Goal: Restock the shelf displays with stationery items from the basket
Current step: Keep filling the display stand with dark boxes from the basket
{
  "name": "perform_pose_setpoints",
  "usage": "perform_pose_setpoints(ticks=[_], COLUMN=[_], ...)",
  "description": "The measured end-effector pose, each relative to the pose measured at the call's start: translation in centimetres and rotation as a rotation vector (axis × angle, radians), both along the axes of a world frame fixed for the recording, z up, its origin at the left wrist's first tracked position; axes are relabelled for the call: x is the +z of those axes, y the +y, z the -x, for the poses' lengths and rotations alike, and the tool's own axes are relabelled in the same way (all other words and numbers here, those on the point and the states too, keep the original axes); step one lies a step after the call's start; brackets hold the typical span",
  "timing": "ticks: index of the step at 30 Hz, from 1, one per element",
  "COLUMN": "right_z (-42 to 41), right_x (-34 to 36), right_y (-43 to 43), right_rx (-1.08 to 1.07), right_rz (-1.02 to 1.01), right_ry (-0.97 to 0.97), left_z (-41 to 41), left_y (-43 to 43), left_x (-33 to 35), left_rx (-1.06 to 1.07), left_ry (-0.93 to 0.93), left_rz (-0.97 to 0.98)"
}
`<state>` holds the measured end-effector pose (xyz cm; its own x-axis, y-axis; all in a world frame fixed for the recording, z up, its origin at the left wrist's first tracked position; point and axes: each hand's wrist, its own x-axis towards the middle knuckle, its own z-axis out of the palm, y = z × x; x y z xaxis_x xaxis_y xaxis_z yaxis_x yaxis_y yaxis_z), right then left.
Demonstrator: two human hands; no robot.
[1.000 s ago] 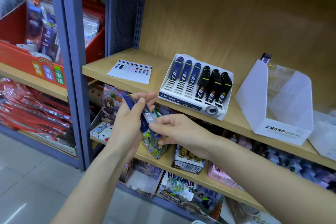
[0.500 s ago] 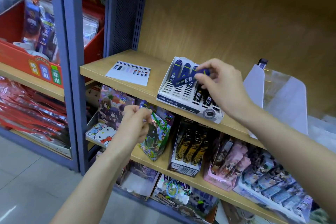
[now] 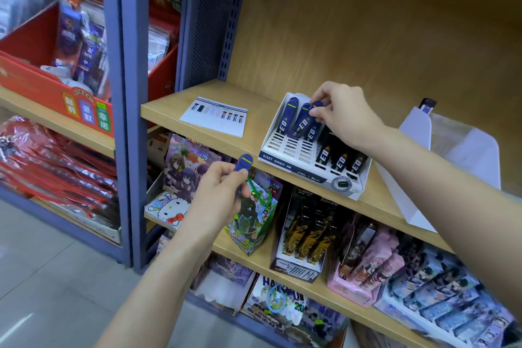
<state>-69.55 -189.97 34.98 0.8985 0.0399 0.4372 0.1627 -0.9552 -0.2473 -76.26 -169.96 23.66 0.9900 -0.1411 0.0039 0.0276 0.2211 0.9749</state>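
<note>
Restocking white display tray.
Right grip pinching blue case in tray slot; left grip, lower left, grasping spare case.

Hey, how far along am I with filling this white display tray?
Done: two blue cases stand in the display tray beside stocked black rows. In hand: your right hand pinches a third blue case into its column; your left hand holds a spare blue case. Left: the blue columns' front slots are bare. The basket is out of view.
</note>
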Motion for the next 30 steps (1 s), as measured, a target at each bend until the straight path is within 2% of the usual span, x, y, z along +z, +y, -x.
perform_pose_setpoints(ticks=[5, 10, 24, 28, 30], right_z=[-0.7, -1.4, -1.5, -1.1, -0.7], right_x=[0.8, 1.4, 0.7, 1.4, 1.4], right_y=[-0.3, 0.1, 0.1, 0.2, 0.4], right_rx=[-0.011, 0.011, 0.050, 0.022, 0.004], right_rz=[0.023, 0.166, 0.059, 0.147, 0.258], right_ry=[0.078, 0.093, 0.063, 0.076, 0.048], left_z=[0.1, 0.2, 0.4, 0.0, 0.0], left_y=[-0.2, 0.0, -0.1, -0.1, -0.1], left_x=[0.2, 0.2, -0.1, -0.1, 0.1], left_rx=[0.010, 0.035, 0.063, 0.055, 0.043], left_ry=[0.028, 0.017, -0.078, -0.027, -0.006], left_rz=[0.023, 0.040, 0.067, 0.084, 0.107])
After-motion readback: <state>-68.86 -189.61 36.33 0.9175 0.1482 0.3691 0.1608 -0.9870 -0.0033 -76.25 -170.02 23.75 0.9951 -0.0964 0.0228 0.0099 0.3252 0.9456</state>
